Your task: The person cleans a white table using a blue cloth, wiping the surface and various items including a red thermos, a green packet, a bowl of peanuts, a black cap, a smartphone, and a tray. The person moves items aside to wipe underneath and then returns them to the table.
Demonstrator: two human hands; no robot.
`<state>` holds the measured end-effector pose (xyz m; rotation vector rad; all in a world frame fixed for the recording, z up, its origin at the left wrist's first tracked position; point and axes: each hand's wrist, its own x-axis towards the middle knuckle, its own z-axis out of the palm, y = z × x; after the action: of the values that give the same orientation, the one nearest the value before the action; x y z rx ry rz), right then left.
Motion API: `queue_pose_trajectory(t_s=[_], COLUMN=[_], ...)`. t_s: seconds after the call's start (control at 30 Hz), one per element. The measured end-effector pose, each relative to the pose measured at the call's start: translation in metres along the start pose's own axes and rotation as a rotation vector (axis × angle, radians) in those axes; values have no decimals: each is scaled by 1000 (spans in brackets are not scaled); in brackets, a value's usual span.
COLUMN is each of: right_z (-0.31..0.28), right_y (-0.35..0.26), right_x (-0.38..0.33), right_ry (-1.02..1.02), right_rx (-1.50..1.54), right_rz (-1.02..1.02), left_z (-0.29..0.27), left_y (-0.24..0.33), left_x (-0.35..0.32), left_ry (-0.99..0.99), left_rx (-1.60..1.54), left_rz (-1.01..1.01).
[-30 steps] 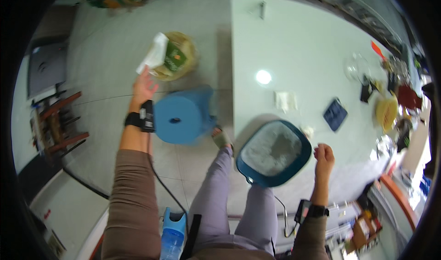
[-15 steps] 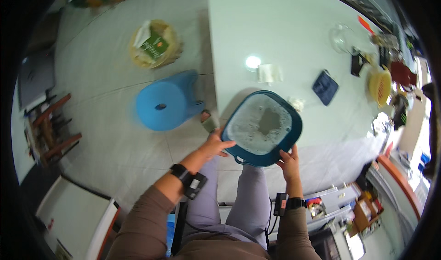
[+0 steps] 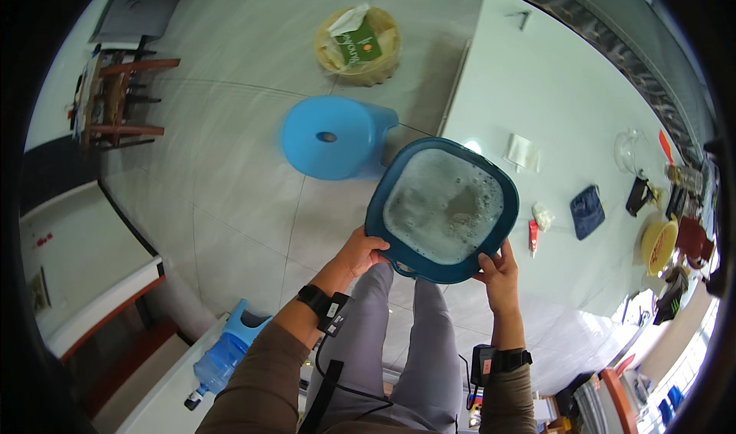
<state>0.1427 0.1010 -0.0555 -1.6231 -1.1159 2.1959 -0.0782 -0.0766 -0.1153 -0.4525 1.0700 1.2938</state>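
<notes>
A person stands over grey trousers, both hands closed on the near rim of a dark blue basin (image 3: 443,208) held in the air just off the edge of a white table (image 3: 537,73). The left hand (image 3: 360,251) grips the basin's near-left corner, fingers curled over the rim; the right hand (image 3: 498,271) clamps the near-right corner, thumb on top. The basin lies straight ahead of the hands, between them and slightly beyond, roughly square with rounded corners, so neither hand is clearly nearer. It carries cloudy, foamy water and looks about level. Just left of the basin, on the tiled floor, sits a blue stool (image 3: 335,136); farther off beyond the stool is a yellow bin (image 3: 359,44) with packaging in it. Right of the basin, on the table, lie a folded white cloth (image 3: 524,152), a dark blue cloth (image 3: 587,211) and a glass jug (image 3: 630,149).
</notes>
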Motion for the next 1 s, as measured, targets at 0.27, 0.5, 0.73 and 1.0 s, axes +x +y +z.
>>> queue_pose_trajectory(t_s=[0.27,0.5,0.73,1.0], right_z=[98,175,182,144], right_y=[3,25,76,114], right_x=[30,49,54,47], right_ry=[-135,-258,-292,-298], right_rx=[-80,-175,-247,-409], right_rz=[12,114,161,194], left_z=[-62,-113,-190,-224], left_y=[39,74,97,93], left_x=[-35,-32,30,91], left_ry=[133,158,146,106], left_rx=[-141,-331,-306,-287], left_rz=[179,377,413,399])
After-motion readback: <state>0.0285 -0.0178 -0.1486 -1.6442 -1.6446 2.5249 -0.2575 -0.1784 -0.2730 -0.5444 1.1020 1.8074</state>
